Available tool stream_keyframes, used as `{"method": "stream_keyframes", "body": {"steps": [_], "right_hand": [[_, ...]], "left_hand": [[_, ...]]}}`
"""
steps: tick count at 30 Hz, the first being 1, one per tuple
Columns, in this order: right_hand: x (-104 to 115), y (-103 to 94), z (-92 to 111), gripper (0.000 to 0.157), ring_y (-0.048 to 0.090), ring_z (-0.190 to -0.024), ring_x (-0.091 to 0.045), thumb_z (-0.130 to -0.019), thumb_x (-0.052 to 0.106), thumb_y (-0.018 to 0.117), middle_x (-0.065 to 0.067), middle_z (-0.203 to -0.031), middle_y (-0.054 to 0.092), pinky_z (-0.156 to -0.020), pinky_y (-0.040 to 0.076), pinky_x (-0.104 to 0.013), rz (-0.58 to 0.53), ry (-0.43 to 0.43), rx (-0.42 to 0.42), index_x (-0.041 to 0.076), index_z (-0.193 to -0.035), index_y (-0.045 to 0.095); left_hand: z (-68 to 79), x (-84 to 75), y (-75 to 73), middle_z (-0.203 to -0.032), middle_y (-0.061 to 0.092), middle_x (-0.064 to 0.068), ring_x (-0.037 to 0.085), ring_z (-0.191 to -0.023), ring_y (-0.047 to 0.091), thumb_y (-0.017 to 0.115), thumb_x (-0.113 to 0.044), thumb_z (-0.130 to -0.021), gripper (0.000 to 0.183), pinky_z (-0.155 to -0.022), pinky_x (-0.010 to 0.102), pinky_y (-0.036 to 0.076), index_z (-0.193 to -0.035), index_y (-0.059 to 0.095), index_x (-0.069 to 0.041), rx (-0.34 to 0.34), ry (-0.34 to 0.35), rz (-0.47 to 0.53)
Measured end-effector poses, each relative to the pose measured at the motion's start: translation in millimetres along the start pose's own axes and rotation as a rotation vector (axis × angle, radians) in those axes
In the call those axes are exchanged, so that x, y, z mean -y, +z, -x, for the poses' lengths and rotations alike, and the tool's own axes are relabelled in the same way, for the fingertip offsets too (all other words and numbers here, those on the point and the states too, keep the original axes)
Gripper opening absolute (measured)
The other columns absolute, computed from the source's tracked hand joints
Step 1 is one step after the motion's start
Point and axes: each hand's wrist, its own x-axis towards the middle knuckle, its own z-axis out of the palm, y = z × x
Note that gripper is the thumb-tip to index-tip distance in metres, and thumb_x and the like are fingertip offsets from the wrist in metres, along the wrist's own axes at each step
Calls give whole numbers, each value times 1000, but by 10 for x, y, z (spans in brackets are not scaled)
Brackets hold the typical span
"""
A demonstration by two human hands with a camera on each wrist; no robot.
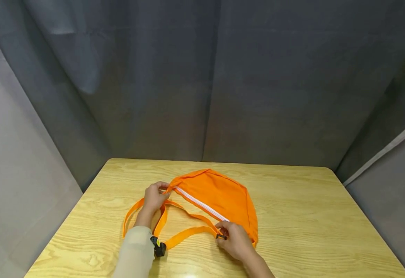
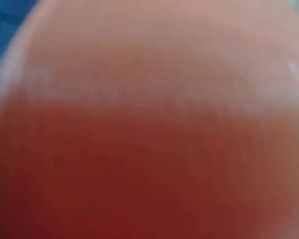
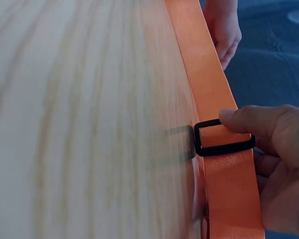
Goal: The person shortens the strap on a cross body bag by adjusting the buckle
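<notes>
An orange shoulder bag (image 1: 223, 191) with a white zipper (image 1: 202, 204) lies on the table in the head view. My left hand (image 1: 155, 197) grips the bag's left corner, where the strap joins. Along the near side runs the loose orange strap (image 1: 188, 233), looping to the left under my left forearm. My right hand (image 1: 236, 240) pinches the strap at its black slider buckle (image 3: 224, 138), near the bag's lower right end. In the right wrist view the thumb of that right hand (image 3: 284, 144) presses on the buckle's edge. Blurred skin fills the left wrist view, so the left fingertips are hidden there.
A light wooden table (image 1: 300, 216) spreads under the bag. Dark grey curtains (image 1: 275, 85) stand behind it, with lighter grey panels at both sides. A black wrist camera (image 1: 159, 247) is worn on the left wrist, close above the strap.
</notes>
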Motion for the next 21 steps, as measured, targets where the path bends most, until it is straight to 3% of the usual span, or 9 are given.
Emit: {"method": "stream_keyframes", "body": {"steps": [10, 15, 21], "right_hand": [[-17, -54, 33, 27, 50, -69, -6, -71, 5, 78, 9, -77, 56, -61, 44, -25, -12, -35, 59, 10, -96, 67], [-137, -281, 67, 23, 57, -78, -10, -75, 0, 73, 6, -87, 63, -67, 48, -28, -10, -54, 118, 12, -94, 67], [-359, -582, 81, 24, 58, -77, -11, -75, -5, 71, 6, -86, 63, -66, 49, -28, 19, -64, 97, 13, -89, 65]], "left_hand": [[1, 112, -40, -89, 66, 8, 20, -76, 58, 71, 1, -78, 21, -68, 34, 49, -99, 69, -1, 10, -8, -56], [-17, 97, -43, -84, 65, 6, 18, -73, 59, 70, 2, -76, 20, -67, 33, 50, -96, 69, -1, 19, 26, -69], [9, 72, -59, -77, 61, 0, 14, -70, 57, 69, -2, -78, 16, -65, 32, 48, -94, 70, -4, 31, 9, -117]]}}
